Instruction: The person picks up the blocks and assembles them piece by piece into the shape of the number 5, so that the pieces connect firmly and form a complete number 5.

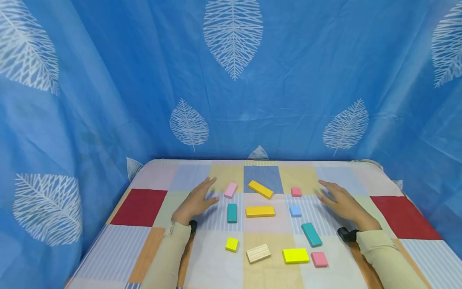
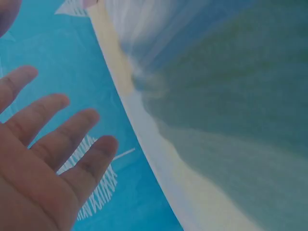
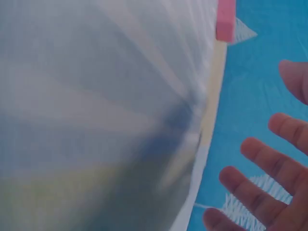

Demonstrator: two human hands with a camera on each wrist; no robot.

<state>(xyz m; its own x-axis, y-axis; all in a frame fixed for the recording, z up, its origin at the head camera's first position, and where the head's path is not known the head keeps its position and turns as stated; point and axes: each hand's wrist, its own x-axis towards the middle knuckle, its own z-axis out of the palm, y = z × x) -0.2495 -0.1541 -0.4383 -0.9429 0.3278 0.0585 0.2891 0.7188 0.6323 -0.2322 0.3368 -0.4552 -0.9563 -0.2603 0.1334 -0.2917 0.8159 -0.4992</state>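
Both hands hover at the two sides of a spread of small blocks, holding nothing. My left hand has its fingers extended and thumb apart, nearest the pink block and a teal block. In the left wrist view the fingers are spread. On the other side my right hand points inward with straight fingers, near a small red-pink block and a blue block. The right wrist view shows its fingers fanned out, and the red-pink block at the top.
Two orange blocks lie mid-table. Closer in are a yellow cube, a plain wooden block, a yellow block, a pink block and a second teal block. A patchwork cloth covers the table; blue curtains surround it.
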